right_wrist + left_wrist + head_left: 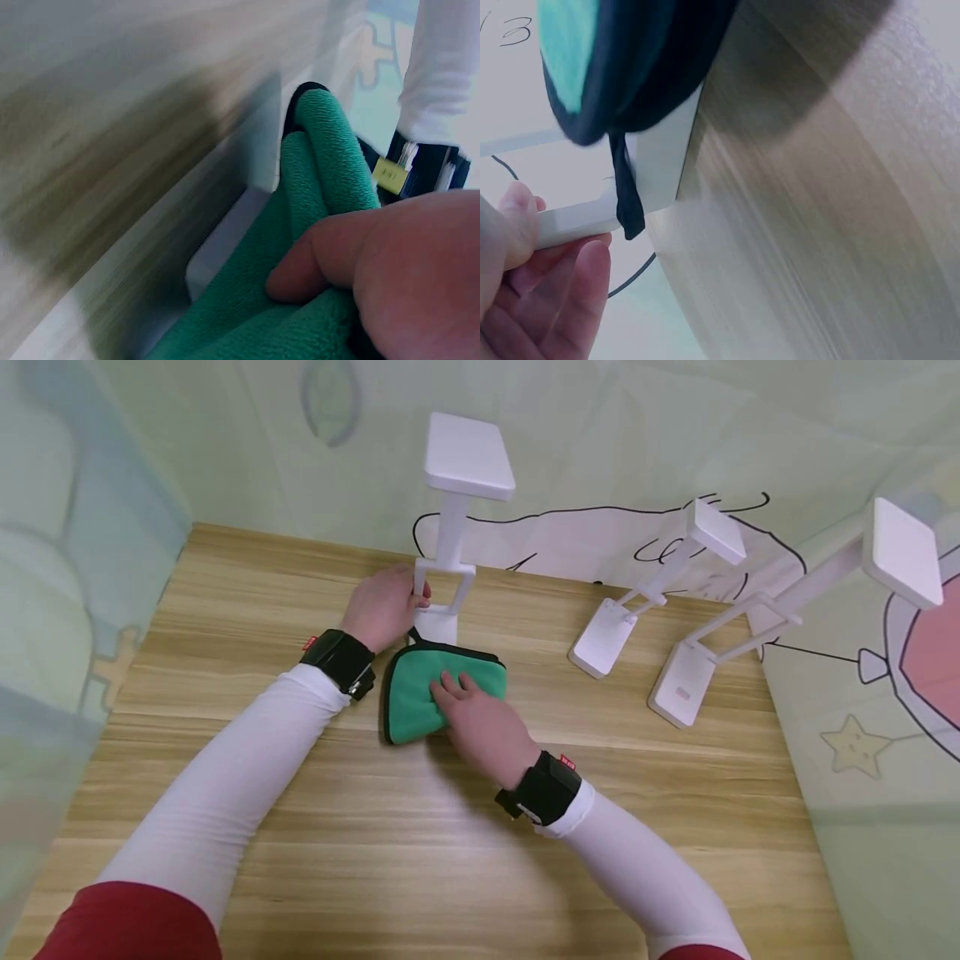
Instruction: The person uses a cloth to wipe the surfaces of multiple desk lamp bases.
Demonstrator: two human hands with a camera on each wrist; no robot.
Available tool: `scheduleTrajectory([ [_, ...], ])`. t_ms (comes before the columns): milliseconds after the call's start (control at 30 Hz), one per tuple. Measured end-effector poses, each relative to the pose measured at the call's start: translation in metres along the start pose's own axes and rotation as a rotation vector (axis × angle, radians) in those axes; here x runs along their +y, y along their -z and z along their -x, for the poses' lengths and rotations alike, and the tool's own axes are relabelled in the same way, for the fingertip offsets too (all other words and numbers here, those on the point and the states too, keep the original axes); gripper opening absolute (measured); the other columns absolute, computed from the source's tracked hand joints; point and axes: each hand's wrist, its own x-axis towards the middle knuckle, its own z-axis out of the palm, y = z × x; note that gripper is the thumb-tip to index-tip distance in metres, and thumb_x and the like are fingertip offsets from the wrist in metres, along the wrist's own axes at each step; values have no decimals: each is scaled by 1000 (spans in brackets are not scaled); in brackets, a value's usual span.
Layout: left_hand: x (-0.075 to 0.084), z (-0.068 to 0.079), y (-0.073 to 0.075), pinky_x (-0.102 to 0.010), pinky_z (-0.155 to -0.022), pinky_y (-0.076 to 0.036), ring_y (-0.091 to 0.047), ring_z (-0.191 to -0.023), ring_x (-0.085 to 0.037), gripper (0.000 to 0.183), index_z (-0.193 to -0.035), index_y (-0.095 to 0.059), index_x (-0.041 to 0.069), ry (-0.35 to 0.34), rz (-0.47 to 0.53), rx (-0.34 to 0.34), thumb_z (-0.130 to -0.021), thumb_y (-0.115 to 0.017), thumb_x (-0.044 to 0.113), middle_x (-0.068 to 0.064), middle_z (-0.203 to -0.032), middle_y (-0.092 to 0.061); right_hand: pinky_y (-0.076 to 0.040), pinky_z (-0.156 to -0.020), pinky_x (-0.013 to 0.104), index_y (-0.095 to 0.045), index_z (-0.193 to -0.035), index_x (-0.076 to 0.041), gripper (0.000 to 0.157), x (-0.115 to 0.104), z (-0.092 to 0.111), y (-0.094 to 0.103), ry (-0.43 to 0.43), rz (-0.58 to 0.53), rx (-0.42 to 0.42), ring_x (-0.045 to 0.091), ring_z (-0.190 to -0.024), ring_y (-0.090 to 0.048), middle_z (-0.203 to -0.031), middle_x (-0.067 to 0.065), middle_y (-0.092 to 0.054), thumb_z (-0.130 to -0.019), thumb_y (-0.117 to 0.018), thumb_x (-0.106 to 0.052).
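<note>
Left hand (pixel 384 610): thumb and curled fingers round one bar of the frame (pixel 574 222) of the white lamp (pixel 452 527).
Right hand (pixel 486 731): grasping a fold of the green cloth (pixel 415 681), two fingertips spread on its upper face.
Green cloth: in front of the lamp, over the near part of its base (pixel 437 625), the black loop (pixel 627 199) hanging beside the bar (easy to catch there).
Contact: how much of the underside meets the base is hard to tell, as the fabric hides it.
Steadying: this looks like wiping, so hold the bar firmly enough that the base cannot skid on the wooden table (pixel 390 843), without straining the frame.
Stroke: short and even, cloth laid flat, loop tucked aside.
Room: the middle lamp (pixel 671 570) and far-right lamp (pixel 821 578) stand well apart from both hands, leaving the elbow free.
</note>
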Motion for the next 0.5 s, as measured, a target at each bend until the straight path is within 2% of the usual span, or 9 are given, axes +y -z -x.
scheduleTrajectory([
  [167, 0, 0, 0, -43, -64, -52, -61, -80, -24, 10, -95, -66, 10, 4, -10, 2, -96, -66, 20, -6, -90, -62, -46, -101, 41, -49, -144, -5, 46, -9, 5, 1, 14, -14, -4, 35, -133, -40, -147, 14, -46, -98, -55, -7],
  [500, 1, 1, -1, -43, -65, -52, -61, -80, -25, 11, -95, -66, 10, 15, -21, -9, -97, -65, 21, -7, -89, -61, -40, -107, 41, -47, -145, -6, 47, -12, -3, -1, 139, -45, 11, 35, -135, -37, -148, 13, -46, -100, -56, -12],
])
